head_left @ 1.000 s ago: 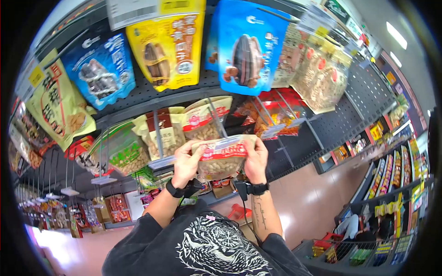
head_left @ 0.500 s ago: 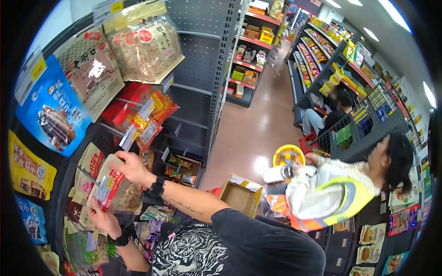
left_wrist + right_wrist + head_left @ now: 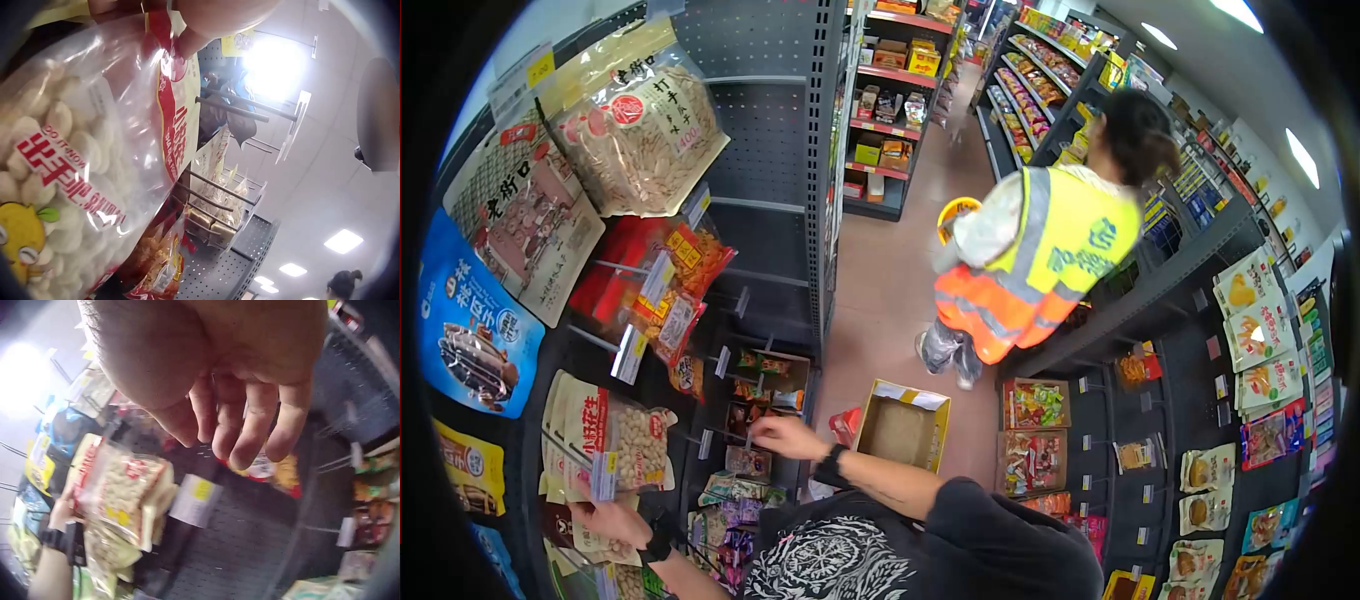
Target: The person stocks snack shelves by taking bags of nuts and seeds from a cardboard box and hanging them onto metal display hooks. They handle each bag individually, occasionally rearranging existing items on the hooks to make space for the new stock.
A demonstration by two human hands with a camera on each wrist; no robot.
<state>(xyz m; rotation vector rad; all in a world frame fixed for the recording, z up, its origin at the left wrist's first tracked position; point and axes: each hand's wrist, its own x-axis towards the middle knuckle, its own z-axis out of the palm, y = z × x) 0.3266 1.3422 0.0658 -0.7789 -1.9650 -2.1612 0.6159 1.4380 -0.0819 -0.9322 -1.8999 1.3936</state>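
A clear bag of peanuts (image 3: 638, 448) with a red and cream top hangs on a shelf hook, with more such bags behind it. My left hand (image 3: 615, 522) pinches its top edge; the left wrist view shows thumb (image 3: 219, 17) and fingers at the red band, close beside the bag (image 3: 69, 150). My right hand (image 3: 788, 438) is away from the bag and holds nothing. In the right wrist view, the fingers of that hand (image 3: 231, 381) hang loosely bent. A price tag (image 3: 603, 476) sits at the hook's front end.
Seed bags (image 3: 645, 130) hang above, and red snack packets (image 3: 675, 290) hang farther along the rack. An open carton (image 3: 905, 425) stands on the floor. In the aisle is a person in a reflective vest (image 3: 1040, 240). Another rack (image 3: 1140, 430) lines the right side.
My right hand has let go of the peanut bag and moved right, away from it. The bag now hangs among the others. The vested person has turned and moved up the aisle.
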